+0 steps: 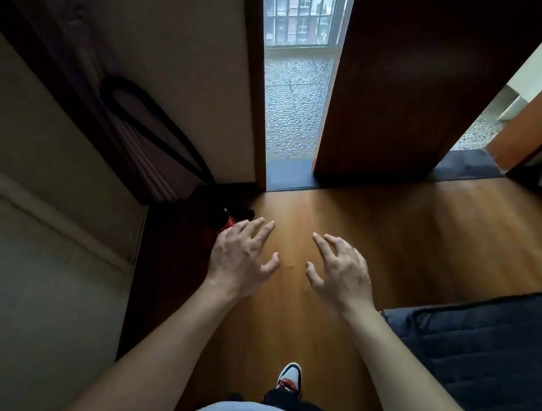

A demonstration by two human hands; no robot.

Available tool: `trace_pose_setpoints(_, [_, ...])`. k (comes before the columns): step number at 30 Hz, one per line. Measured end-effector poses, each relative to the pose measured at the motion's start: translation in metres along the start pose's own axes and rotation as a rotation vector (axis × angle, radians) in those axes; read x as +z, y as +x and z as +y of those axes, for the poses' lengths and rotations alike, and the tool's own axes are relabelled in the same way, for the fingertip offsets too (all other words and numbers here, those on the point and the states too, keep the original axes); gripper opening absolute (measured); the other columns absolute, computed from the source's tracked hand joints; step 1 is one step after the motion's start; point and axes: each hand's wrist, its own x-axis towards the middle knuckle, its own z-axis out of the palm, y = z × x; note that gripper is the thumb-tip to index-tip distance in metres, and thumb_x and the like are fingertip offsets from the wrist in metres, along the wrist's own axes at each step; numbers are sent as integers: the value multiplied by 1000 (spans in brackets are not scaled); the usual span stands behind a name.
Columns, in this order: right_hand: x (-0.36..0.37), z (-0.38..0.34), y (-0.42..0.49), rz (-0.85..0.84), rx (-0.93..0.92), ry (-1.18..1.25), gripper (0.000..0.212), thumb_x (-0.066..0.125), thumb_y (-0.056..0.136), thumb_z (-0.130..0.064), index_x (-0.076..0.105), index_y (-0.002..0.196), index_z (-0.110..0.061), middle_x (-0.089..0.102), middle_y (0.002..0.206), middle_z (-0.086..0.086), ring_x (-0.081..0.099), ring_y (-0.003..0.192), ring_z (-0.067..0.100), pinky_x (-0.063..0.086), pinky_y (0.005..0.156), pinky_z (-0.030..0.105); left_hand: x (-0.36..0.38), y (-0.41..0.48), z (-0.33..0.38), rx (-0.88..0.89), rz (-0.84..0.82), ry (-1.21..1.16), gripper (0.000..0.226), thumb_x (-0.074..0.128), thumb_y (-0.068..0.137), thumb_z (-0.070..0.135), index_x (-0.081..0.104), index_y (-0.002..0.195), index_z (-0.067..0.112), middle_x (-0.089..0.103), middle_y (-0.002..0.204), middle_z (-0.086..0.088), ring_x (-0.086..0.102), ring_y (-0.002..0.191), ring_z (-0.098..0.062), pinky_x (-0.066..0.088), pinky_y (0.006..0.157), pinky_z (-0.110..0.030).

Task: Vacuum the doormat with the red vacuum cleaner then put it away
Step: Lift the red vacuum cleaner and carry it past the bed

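Peeking past spread left hand [243, 258] fingers [263, 229] — red vacuum cleaner [219, 225], untouched.

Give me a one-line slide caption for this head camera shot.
Both hands, left and right, open and empty above the wooden floor, red vacuum cleaner in the dark corner.

The vacuum cleaner [219, 225] sits on the floor [375, 220] in the left corner, below its hose [152, 124] looped against the wall [184, 52]. The left hand [241, 261] hovers just beside it, the right hand [342, 272] further right. The doormat [485, 352] lies at right. A door [418, 87] stands ahead, ajar.
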Motion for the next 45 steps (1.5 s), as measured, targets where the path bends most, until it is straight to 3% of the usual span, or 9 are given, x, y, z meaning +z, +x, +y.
trace_pose_setpoints(14, [6,33,166,-42,-4,10,61,57,92,-48,46,150,-29,55,147,7,49,137,26,39,113,51,14,164,3,-30,-44,10,68,39,87,60,34,151,36,39,156,7,34,143,-16,30,116,-39])
trace_pose_setpoints(32, [-1,24,472,-37,22,-40,61,58,94,-44,46,151,-26,53,148,7,46,139,26,36,116,49,5,448,-78,-53,-46,-60,77,22,80,62,42,148,32,46,151,6,42,137,-16,38,111,-39])
trace_pose_setpoints(45, [32,-12,613,-151,-298,-16,64,64,89,-46,50,147,-24,59,141,7,54,131,29,46,109,50,12,516,-115,-317,-59,-96,67,40,89,56,34,151,32,38,156,5,34,142,-16,31,116,-38])
